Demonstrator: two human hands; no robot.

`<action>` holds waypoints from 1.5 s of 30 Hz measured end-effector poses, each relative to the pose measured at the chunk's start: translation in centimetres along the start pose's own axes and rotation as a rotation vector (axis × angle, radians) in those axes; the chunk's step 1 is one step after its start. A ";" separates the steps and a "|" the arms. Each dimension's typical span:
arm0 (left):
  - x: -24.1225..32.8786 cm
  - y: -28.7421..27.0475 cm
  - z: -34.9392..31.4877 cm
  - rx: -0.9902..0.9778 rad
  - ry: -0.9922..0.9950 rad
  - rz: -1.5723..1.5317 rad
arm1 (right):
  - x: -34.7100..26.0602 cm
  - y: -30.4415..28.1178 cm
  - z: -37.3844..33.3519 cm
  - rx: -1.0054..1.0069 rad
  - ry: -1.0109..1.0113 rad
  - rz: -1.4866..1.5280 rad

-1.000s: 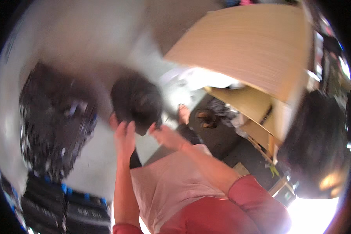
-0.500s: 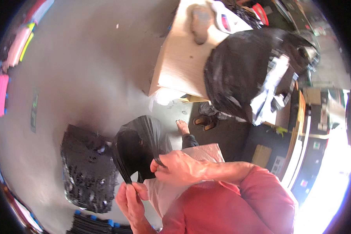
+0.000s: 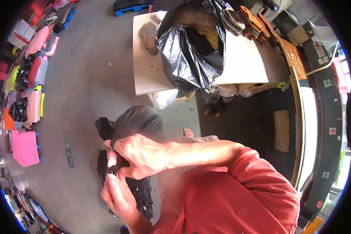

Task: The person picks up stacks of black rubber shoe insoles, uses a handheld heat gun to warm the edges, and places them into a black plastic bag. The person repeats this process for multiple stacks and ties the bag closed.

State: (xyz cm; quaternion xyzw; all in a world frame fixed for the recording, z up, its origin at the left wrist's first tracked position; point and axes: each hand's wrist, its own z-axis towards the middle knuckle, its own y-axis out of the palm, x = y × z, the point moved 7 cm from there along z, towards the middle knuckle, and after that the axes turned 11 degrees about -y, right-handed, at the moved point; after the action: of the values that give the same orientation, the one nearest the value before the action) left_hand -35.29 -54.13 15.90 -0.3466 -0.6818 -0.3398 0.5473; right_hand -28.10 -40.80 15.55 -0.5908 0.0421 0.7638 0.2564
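A black plastic bag hangs just in front of me, its body rounded and its neck drawn into a twisted strand. My right hand grips that gathered plastic from the right, fingers bent and closed. Below it, my left hand pinches a short dark piece of the strand between thumb and fingers. The fingertips of both hands nearly meet there. A loose dark flap of the bag sticks out beyond my right knuckles. What the bag contains is hidden.
Ahead is a pale table bearing a large open black bag and a foot-shaped form. A dark stack sits on the floor beneath my hands. Pink sheets are piled at the left. Sandals lie under the table.
The bag's mouth, held stretched between both hands earlier, is now gathered into a narrow strand. My hands have come together, and the view has shifted, showing more of the table and the left side.
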 end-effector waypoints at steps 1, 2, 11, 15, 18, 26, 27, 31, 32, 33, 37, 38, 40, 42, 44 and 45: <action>0.5 0.7 0.3 0.006 0.064 -0.023 | -0.2 -0.2 0.2 0.006 -0.024 -0.031; 1.0 1.4 0.6 0.031 0.102 -0.003 | -1.2 -0.9 0.4 0.090 -0.130 0.038; 3.3 2.0 1.4 0.379 0.326 0.273 | -5.7 -7.4 1.6 0.056 -0.206 0.186; 5.5 1.9 -3.6 0.738 0.872 1.029 | -9.7 -8.0 2.1 -0.145 -0.299 0.103; 6.1 1.1 -1.5 0.155 0.751 -0.004 | -10.9 -10.3 3.4 -0.108 -0.331 -0.009; 7.9 11.5 11.7 0.077 0.548 0.467 | -10.6 -18.0 8.8 0.109 -0.229 -0.033; 6.2 12.4 13.3 0.022 0.336 0.103 | -10.1 -18.8 9.2 0.132 -0.111 0.115; 6.8 15.0 17.8 -0.108 0.525 0.244 | -9.2 -21.5 10.4 0.450 -0.124 -0.073; 6.5 15.8 18.9 -0.174 0.520 0.144 | -8.9 -21.7 10.7 0.446 -0.164 -0.104; 6.0 16.6 20.3 -0.245 0.473 0.032 | -8.1 -22.3 10.8 0.469 -0.119 -0.119; 1.4 18.7 24.7 -0.636 -0.018 -0.742 | -1.5 -22.9 11.8 0.453 0.008 -0.101; 1.0 17.5 25.3 -0.521 0.089 -0.658 | 0.1 -22.7 12.2 0.405 0.040 -0.076; -0.3 15.8 26.6 -0.325 0.104 -0.428 | 2.6 -23.6 12.2 0.378 0.185 -0.198; -0.2 13.6 27.5 -0.159 0.234 -0.122 | 2.4 -24.1 12.6 0.261 0.082 -0.212; 0.3 12.0 27.9 -0.016 0.309 -0.164 | 1.6 -25.8 12.8 0.187 0.066 -0.503; -0.4 11.9 28.8 -0.025 0.182 -0.194 | 1.9 -25.8 12.7 0.239 0.044 -0.436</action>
State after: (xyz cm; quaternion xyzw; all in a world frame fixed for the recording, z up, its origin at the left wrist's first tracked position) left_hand -39.87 -23.61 11.61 -0.2534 -0.6554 -0.4297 0.5671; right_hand -28.21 -13.11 23.71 -0.5679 0.0093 0.6668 0.4825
